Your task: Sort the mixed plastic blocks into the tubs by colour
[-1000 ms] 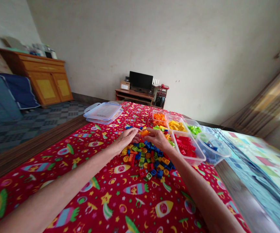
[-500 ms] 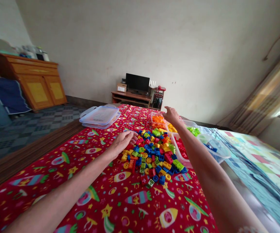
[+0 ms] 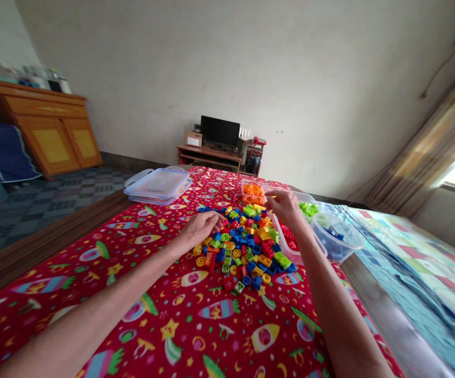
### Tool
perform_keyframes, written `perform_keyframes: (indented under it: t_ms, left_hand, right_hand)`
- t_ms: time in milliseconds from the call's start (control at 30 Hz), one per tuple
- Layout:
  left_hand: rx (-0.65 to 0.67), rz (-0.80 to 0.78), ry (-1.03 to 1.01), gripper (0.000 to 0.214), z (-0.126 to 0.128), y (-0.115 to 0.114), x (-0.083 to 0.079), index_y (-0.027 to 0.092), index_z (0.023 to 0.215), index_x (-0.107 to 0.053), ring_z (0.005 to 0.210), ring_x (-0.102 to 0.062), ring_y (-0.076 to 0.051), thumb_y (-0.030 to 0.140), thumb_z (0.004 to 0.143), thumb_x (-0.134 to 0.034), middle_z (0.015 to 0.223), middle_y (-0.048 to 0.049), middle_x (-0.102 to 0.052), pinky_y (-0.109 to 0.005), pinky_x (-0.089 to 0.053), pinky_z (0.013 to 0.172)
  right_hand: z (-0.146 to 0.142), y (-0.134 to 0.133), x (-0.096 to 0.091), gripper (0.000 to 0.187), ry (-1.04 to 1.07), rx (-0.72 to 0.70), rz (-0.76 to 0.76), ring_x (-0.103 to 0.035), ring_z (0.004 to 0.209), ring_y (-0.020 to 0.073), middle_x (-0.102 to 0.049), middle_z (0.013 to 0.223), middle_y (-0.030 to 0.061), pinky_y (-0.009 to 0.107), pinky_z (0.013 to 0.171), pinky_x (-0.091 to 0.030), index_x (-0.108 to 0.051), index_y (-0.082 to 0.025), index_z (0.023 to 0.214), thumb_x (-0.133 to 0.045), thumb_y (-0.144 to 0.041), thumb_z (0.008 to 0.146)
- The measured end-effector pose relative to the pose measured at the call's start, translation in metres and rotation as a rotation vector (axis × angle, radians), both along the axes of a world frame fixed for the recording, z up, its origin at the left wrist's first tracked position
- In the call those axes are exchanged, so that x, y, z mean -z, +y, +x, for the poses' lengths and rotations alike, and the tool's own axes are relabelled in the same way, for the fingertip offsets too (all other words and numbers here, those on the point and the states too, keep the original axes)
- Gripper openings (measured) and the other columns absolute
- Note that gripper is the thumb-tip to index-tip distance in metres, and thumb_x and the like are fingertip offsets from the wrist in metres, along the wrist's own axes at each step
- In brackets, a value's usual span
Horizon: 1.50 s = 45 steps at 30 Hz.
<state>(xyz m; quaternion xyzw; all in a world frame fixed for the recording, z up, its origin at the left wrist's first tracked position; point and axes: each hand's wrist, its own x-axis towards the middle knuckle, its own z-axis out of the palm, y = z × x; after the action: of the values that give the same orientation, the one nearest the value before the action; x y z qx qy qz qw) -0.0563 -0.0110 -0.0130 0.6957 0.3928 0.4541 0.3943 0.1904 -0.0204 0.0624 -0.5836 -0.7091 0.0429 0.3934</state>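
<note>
A pile of small coloured plastic bricks (image 3: 243,247) lies on a red patterned cloth (image 3: 180,320). My left hand (image 3: 202,227) rests on the pile's left edge with its fingers curled onto bricks; what they grip is hidden. My right hand (image 3: 286,206) hovers over the pile's far right side, beside the clear tub of orange bricks (image 3: 252,190), fingers bent with nothing visible in them. A tub of red bricks (image 3: 290,242) sits partly hidden under my right forearm.
More clear tubs stand to the right: green bricks (image 3: 309,209) and blue bricks (image 3: 335,239). Stacked clear lids (image 3: 158,185) lie at the far left of the cloth. A wooden cabinet (image 3: 50,134) and a monitor on a low stand (image 3: 219,134) are by the wall.
My right hand reached out over the orange tub and has now drawn back toward the pile. The orange brick it held a second ago is gone from it. My left hand stayed put.
</note>
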Motion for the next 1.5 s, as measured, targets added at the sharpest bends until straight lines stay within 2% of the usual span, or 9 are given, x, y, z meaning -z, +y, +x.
perform_keyframes:
  t_ms: [333,500,633,767,867,1067,1267,1333,1500]
  left_hand:
    - [0.063,0.102,0.185,0.027,0.002,-0.013,-0.011,0.021,0.083,-0.071,0.075,-0.067,-0.022,0.041,0.075,-0.055,0.076,-0.0036,-0.073,-0.027,-0.051,0.067]
    - [0.059,0.118,0.199,0.023,0.004,-0.015,-0.013,0.022,0.079,-0.072,0.071,-0.067,-0.021,0.039,0.072,-0.058,0.076,-0.0024,-0.073,-0.027,-0.051,0.068]
    - [0.064,0.083,0.154,0.022,0.006,-0.018,-0.014,0.023,0.076,-0.072,0.071,-0.067,-0.021,0.04,0.07,-0.059,0.074,-0.0014,-0.073,-0.029,-0.052,0.07]
    - [0.063,0.079,0.149,0.021,0.007,-0.018,-0.014,0.024,0.074,-0.072,0.07,-0.066,-0.021,0.04,0.069,-0.06,0.073,-0.0013,-0.073,-0.029,-0.052,0.071]
    - [0.057,0.112,0.18,0.019,0.006,-0.017,-0.014,0.024,0.075,-0.073,0.067,-0.065,-0.02,0.038,0.07,-0.061,0.071,-0.0013,-0.072,-0.028,-0.052,0.07]
    - [0.063,0.12,0.203,0.02,0.004,-0.014,-0.009,0.024,0.078,-0.072,0.071,-0.065,-0.021,0.038,0.074,-0.058,0.071,-0.002,-0.071,-0.029,-0.052,0.072]
    - [0.027,0.236,0.146,0.052,0.006,-0.011,-0.004,0.021,0.126,-0.054,0.097,-0.063,-0.023,0.043,0.079,-0.059,0.114,-0.0087,-0.065,-0.033,-0.051,0.084]
    - [0.034,0.332,0.203,0.05,0.008,-0.011,-0.004,0.022,0.122,-0.057,0.104,-0.06,-0.023,0.041,0.076,-0.065,0.12,-0.0092,-0.061,-0.035,-0.048,0.09]
    - [-0.023,0.467,0.252,0.018,0.012,-0.016,-0.007,0.02,0.087,-0.069,0.1,-0.06,-0.024,0.034,0.079,-0.061,0.101,-0.0089,-0.066,-0.037,-0.045,0.094]
  right_hand:
    - [-0.002,0.0,0.012,0.026,-0.456,0.054,-0.162,-0.06,0.067,0.0152,-0.07,0.076,0.0074,0.022,0.057,-0.037,-0.074,-0.015,0.08,-0.048,-0.013,0.077]
    - [-0.006,-0.003,0.016,0.026,-0.589,0.152,-0.235,-0.064,0.077,0.0221,-0.069,0.089,0.0166,0.027,0.061,-0.04,-0.071,-0.012,0.089,-0.046,-0.015,0.084]
    - [-0.013,-0.001,0.03,0.023,-0.633,0.074,-0.301,-0.064,0.088,0.0235,-0.069,0.097,0.0156,0.028,0.067,-0.043,-0.071,-0.014,0.094,-0.052,-0.013,0.081]
    - [-0.01,0.005,0.038,0.023,-0.513,-0.075,-0.213,-0.062,0.087,0.0184,-0.07,0.093,0.0082,0.025,0.072,-0.043,-0.07,-0.016,0.096,-0.058,-0.011,0.076]
    - [-0.005,0.012,0.037,0.025,-0.317,-0.133,-0.187,-0.062,0.075,0.0145,-0.07,0.081,0.0029,0.023,0.066,-0.043,-0.07,-0.017,0.096,-0.062,-0.014,0.073]
    - [-0.005,0.018,0.036,0.036,0.097,-0.325,-0.352,-0.057,0.057,0.0093,-0.068,0.07,-0.0007,0.019,0.052,-0.041,-0.067,-0.015,0.106,-0.064,-0.015,0.07]
    - [-0.019,0.013,0.037,0.035,0.084,-0.425,-0.332,-0.058,0.06,0.0101,-0.07,0.072,-0.0003,0.019,0.052,-0.041,-0.069,-0.017,0.105,-0.066,-0.024,0.071]
    - [-0.026,0.008,0.035,0.035,0.044,-0.43,-0.304,-0.059,0.062,0.0107,-0.07,0.074,0.0005,0.02,0.054,-0.042,-0.069,-0.017,0.106,-0.066,-0.025,0.072]
    - [-0.039,-0.006,0.028,0.035,-0.02,-0.444,-0.323,-0.058,0.06,0.0106,-0.071,0.076,0.0011,0.02,0.054,-0.04,-0.069,-0.017,0.108,-0.064,-0.021,0.074]
